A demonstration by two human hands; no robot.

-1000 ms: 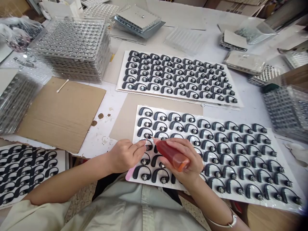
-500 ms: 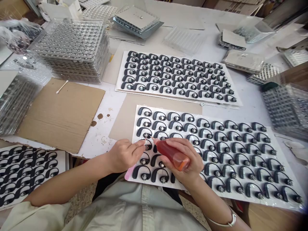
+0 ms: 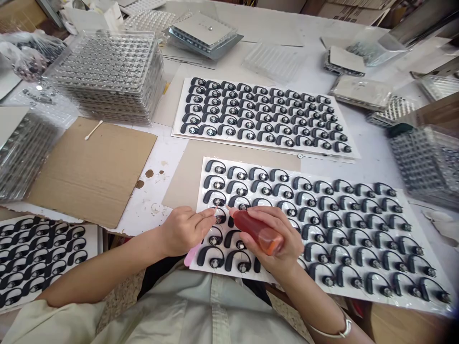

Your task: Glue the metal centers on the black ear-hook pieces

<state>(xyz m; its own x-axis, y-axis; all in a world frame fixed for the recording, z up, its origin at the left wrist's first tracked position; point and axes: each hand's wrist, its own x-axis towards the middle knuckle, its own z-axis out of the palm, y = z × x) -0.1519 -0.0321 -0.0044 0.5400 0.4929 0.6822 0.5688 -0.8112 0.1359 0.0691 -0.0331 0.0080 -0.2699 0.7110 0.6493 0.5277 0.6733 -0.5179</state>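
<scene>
Gripping red bottle in right hand, pink tool in left hand, carton lettering blurred

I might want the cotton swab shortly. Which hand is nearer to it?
The left hand: it is to the right of the cotton swab and closer to the body. The right hand, around the red squeeze bottle, is farther right.

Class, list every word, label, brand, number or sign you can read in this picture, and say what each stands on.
No text can be read.
Cardboard box at the far edge: marks, too blurred to read.
Pale card on the far trays: faint marks, too small to read.
Red bottle in the right hand: no lettering shows.
</scene>
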